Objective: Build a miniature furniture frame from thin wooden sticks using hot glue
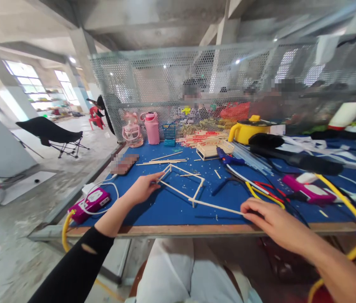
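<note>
My left hand [143, 187] pinches the near left corner of a small rectangular frame of thin wooden sticks [178, 190], which stands on short legs on the blue table top. Between the fingertips of my right hand [260, 213] is the end of a loose wooden stick [217, 206]. The stick's other end meets the near right corner of the frame; whether it is joined there I cannot tell. Several more wooden sticks [165, 161] lie behind the frame. A blue glue gun [230, 158] and pliers with dark blue handles [225, 185] rest to the right.
A finished-looking stick tray [214, 150] and a pile of red-tipped sticks [201, 139] are further back. Purple power strips [91, 205] with cords lie left and right. A yellow pot [250, 128], pink bottles [151, 128] and a perforated metal screen [165, 75] line the back; people sit beyond.
</note>
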### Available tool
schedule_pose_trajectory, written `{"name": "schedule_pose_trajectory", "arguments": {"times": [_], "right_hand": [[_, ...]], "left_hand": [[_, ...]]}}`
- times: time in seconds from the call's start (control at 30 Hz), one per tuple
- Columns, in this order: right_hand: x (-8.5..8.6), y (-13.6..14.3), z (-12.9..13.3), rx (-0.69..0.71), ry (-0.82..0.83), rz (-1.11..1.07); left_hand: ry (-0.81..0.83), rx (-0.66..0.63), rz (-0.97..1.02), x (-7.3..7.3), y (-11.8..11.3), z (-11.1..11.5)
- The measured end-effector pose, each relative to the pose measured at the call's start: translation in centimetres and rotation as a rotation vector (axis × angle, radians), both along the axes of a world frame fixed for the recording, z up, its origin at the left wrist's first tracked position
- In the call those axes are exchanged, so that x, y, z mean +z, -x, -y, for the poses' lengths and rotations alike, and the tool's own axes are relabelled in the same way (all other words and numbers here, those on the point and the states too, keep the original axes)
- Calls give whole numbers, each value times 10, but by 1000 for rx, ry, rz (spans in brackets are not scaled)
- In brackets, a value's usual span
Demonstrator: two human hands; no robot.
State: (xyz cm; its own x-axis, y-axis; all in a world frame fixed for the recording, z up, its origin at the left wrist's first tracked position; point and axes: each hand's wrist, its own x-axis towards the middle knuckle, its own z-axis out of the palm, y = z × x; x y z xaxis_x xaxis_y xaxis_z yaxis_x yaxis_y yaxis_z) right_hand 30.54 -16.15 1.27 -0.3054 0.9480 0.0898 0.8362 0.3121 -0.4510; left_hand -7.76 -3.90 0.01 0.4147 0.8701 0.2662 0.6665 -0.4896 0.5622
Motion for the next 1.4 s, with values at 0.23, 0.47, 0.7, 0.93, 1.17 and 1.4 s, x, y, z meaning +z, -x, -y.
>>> {"name": "schedule_pose_trajectory", "arguments": {"times": [0.23, 0.47, 0.7, 0.93, 1.17, 1.4], "right_hand": [[-8, 38, -14, 55, -56, -114], [-24, 47, -35, 4, -185, -210], [-32, 44, -31, -61, -204, -272], [-34, 42, -35, -96, -274, -333], [-36, 39, -33, -65, -175, -445], [-14, 40, -50, -82, -226, -518]], "left_hand": [[-95, 211, 63, -15, -19, 13], [-156, 287, 214, -29, -32, 50], [-4, 338, 658, -28, -28, 50], [35, 222, 781, -26, -32, 54], [72, 238, 827, -25, -33, 54], [130, 205, 1019, -19, -35, 52]]}}
